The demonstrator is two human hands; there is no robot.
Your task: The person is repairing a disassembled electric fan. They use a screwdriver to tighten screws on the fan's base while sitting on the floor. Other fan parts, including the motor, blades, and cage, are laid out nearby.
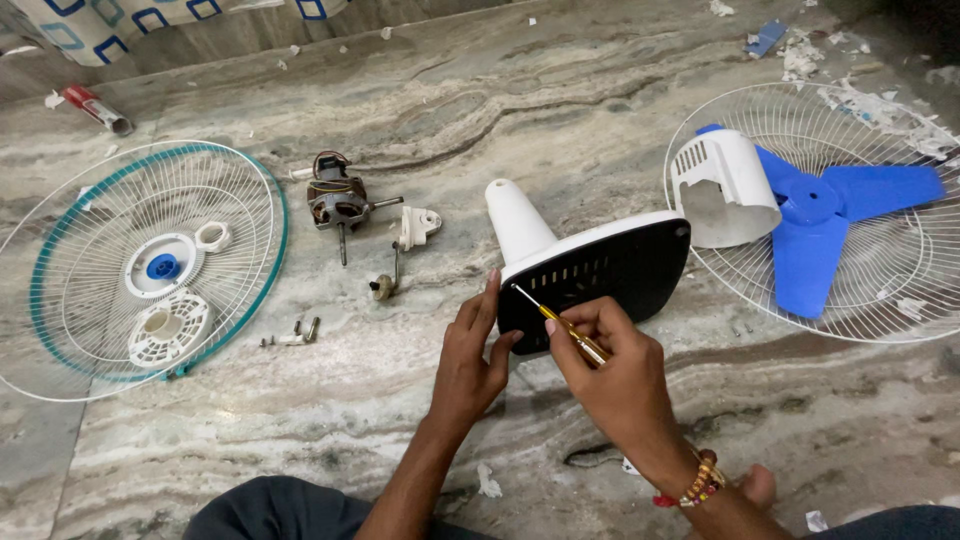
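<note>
Two wire fan guards are lying on the marble floor (560, 110), the teal-rimmed guard (140, 265) well left of the fan base (600, 268) and the white guard (860, 270) just right of it w/ the blue blade (820, 225) and white motor cover (722, 185) resting on top. The fan base is sitting on its side at center, black underside facing the person, w/ the motor (337, 200) lying betw. it and the teal guard. The left hand (470, 355) is pressing open fingers against the base's left edge, while the right hand (612, 375) is gripping a yellow screwdriver (562, 325), fingers closed around it, tip touching the underside.
</note>
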